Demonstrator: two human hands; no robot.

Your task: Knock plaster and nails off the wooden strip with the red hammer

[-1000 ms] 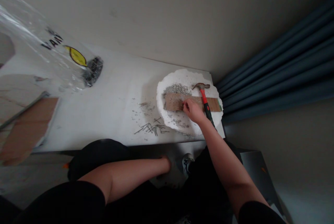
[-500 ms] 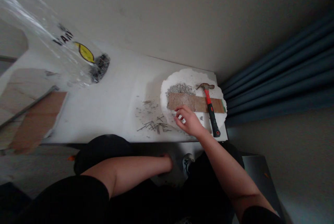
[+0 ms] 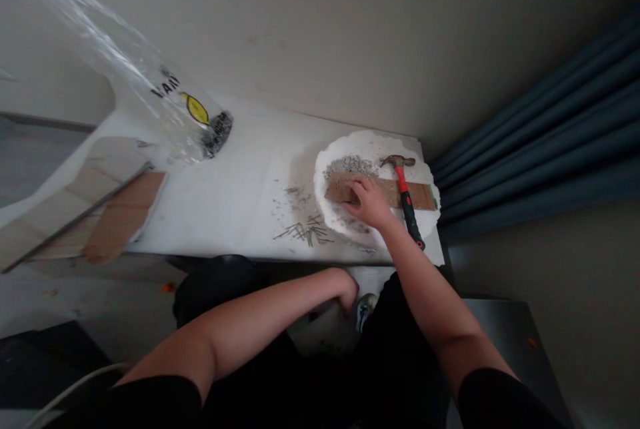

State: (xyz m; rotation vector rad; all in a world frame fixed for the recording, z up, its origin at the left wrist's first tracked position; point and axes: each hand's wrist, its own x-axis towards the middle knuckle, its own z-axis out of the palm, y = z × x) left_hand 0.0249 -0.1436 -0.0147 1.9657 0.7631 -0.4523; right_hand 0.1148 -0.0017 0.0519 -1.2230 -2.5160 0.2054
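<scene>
My right hand is at a brown cardboard strip dotted with small holes, its fingers on top and its thumb at the near edge. The strip lies across a white scalloped board. A claw hammer with a red and black handle rests over the strip's right part. Grey crumbs are heaped behind the strip. Below the table's front edge hangs my left hand, bent down at the wrist, its fingers mostly hidden. Loose nails lie left of the board.
The white table runs along a wall. A clear plastic bag with dark contents stands on it. Cardboard pieces lie at the left end. A blue curtain hangs at the right, above a dark box.
My right hand has gone from just above the strip's near edge to taking hold of it. My left hand has shifted right below the table. The view has turned slightly left.
</scene>
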